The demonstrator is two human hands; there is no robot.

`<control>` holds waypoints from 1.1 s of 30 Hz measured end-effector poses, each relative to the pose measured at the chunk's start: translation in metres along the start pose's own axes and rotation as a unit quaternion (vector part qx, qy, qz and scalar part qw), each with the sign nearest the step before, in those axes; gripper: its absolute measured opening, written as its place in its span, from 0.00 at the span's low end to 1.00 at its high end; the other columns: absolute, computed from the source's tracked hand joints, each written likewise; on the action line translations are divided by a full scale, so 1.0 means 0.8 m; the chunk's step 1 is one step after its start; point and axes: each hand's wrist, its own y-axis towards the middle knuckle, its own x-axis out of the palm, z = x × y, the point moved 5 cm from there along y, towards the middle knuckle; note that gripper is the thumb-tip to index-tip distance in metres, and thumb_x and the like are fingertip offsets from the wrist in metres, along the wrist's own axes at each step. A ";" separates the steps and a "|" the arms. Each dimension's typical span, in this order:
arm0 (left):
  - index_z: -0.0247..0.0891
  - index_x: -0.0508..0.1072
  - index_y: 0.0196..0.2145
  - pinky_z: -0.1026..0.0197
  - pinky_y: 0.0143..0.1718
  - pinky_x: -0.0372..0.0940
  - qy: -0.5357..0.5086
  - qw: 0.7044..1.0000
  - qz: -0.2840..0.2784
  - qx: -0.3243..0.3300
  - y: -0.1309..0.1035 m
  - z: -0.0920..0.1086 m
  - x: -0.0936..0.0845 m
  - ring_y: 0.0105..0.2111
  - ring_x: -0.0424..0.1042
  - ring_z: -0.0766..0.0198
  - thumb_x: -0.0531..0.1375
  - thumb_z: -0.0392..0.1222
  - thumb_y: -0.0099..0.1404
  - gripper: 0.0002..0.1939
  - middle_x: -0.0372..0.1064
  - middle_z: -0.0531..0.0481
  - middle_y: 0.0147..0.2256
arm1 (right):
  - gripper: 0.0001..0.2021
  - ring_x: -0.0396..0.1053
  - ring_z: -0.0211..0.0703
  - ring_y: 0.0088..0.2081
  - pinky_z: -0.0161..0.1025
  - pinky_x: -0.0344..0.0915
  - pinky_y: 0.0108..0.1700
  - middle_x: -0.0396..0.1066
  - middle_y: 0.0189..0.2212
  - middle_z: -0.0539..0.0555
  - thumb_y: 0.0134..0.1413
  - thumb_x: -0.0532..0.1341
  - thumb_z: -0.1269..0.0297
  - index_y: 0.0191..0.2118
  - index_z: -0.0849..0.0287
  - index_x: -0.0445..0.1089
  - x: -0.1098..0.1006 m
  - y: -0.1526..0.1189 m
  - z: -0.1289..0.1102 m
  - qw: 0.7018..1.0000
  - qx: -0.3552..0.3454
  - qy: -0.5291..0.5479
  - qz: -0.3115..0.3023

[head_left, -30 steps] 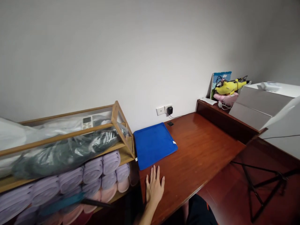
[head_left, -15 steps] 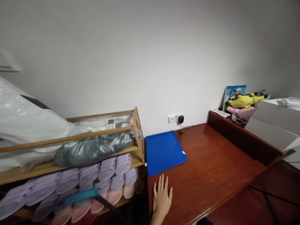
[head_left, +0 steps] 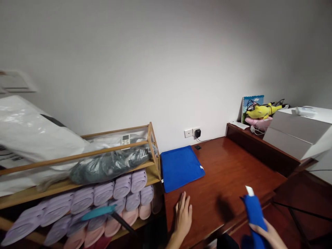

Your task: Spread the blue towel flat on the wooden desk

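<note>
We press our left hand [head_left: 183,217] flat, fingers spread, on the glossy red-brown wooden desk [head_left: 228,173]. Our right hand [head_left: 269,237] grips a soft blue folded cloth [head_left: 254,214], raised over the desk's front edge.

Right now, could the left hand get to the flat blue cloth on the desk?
Probably yes. The left hand lies flat on the desk just short of the blue cloth's near edge, with only bare wood between them.
</note>
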 end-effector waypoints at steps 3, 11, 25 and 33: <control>0.45 0.60 0.58 0.56 0.58 0.57 -0.226 0.971 -0.077 -0.026 -0.026 0.049 -0.004 0.59 0.57 0.62 0.40 0.49 0.69 0.24 0.57 0.51 0.60 | 0.20 0.71 0.46 0.29 0.43 0.67 0.34 0.73 0.27 0.52 0.40 0.67 0.52 0.39 0.57 0.70 0.129 -0.012 -0.056 0.958 0.040 0.223 -0.177; 0.37 0.68 0.52 0.55 0.54 0.59 -0.399 0.897 -0.079 -0.174 -0.044 0.049 -0.025 0.53 0.65 0.53 0.52 0.61 0.60 0.30 0.68 0.44 0.51 | 0.19 0.69 0.40 0.32 0.36 0.64 0.38 0.74 0.30 0.49 0.38 0.68 0.58 0.40 0.57 0.71 0.278 -0.031 -0.106 0.907 0.033 0.338 -0.250; 0.41 0.61 0.25 0.64 0.31 0.60 -0.428 0.891 0.028 -0.151 0.002 0.041 -0.021 0.27 0.65 0.65 0.59 0.62 0.52 0.21 0.61 0.58 0.23 | 0.23 0.72 0.49 0.40 0.44 0.66 0.43 0.76 0.37 0.53 0.41 0.65 0.50 0.45 0.53 0.69 0.288 -0.005 -0.061 0.903 0.027 0.332 -0.272; 0.42 0.53 0.18 0.64 0.26 0.55 -0.371 0.909 0.068 -0.176 0.007 0.008 -0.026 0.20 0.56 0.68 0.59 0.67 0.46 0.27 0.50 0.61 0.17 | 0.27 0.69 0.58 0.47 0.48 0.62 0.53 0.75 0.38 0.53 0.27 0.71 0.50 0.39 0.54 0.70 0.263 0.035 -0.015 0.963 -0.050 0.246 -0.098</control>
